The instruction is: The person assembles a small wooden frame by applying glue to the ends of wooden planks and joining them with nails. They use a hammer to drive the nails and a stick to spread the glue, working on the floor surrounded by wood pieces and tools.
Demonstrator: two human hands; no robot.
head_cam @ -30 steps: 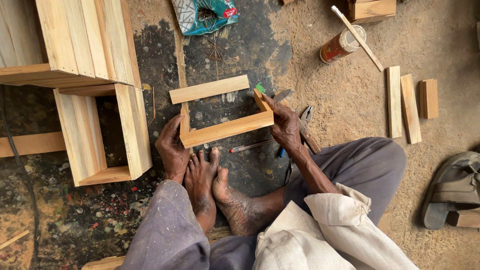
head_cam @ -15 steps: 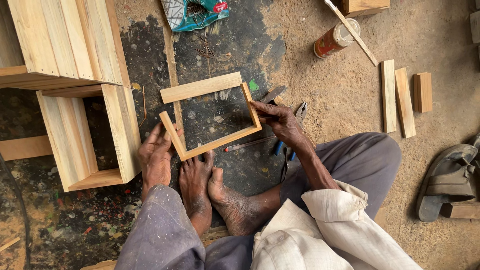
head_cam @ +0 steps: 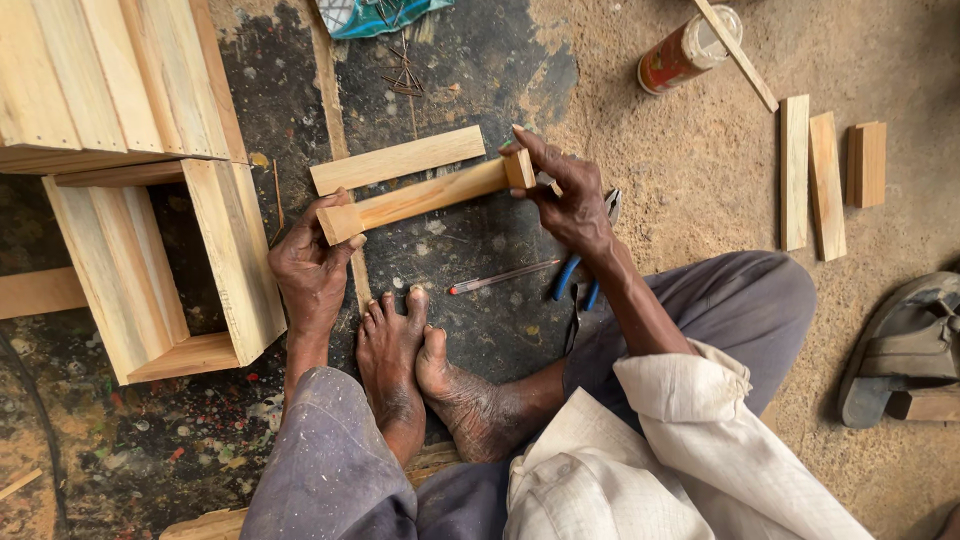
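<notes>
Nearest the camera, the person's knees and pale shirt fill the lower edge, with two bare feet [head_cam: 420,370] pressed together on the dark, stained floor [head_cam: 480,260]. Just beyond the toes lie a thin red pen [head_cam: 503,276] and blue-handled pliers [head_cam: 585,262], whose jaws are partly hidden behind the right wrist. The left hand [head_cam: 312,268] closes its grip on the near-left end of a small wooden frame [head_cam: 425,178]; the right hand [head_cam: 570,195] pinches the frame's right corner block. The frame is tipped on edge above the floor, so its far rails are hard to tell apart. To the left stands a larger wooden box [head_cam: 150,200], cut off by the edge. Farther right, on sawdust, lie three wood offcuts [head_cam: 825,180], a red can [head_cam: 688,50], and a sandal [head_cam: 900,350].
</notes>
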